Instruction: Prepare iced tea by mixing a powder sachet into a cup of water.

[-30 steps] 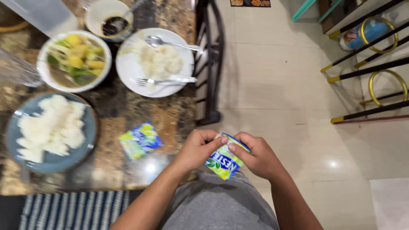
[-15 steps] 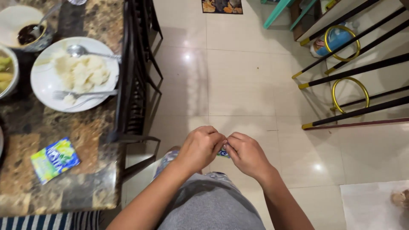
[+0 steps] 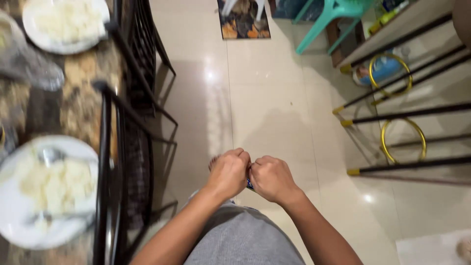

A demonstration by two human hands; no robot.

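Observation:
My left hand (image 3: 229, 172) and my right hand (image 3: 270, 179) are pressed together over my lap, fingers closed on a small blue, yellow and green drink-mix sachet (image 3: 249, 183). Only a sliver of the sachet shows between the two fists; the rest is hidden inside them. Both hands hang above the cream tiled floor, to the right of the table and its black metal chair (image 3: 122, 132).
A white plate of rice (image 3: 34, 196) with a spoon and fork sits on the marble-patterned table (image 3: 73, 98) at left; another rice plate (image 3: 64, 22) lies farther back. A black and gold stair railing (image 3: 407, 113) runs along the right. A teal plastic chair (image 3: 338, 12) stands at the top.
The view has swung forward and right, so the table slid left and the second sachet on it left the frame. The sachet, plainly visible a second ago, is now almost hidden in both hands.

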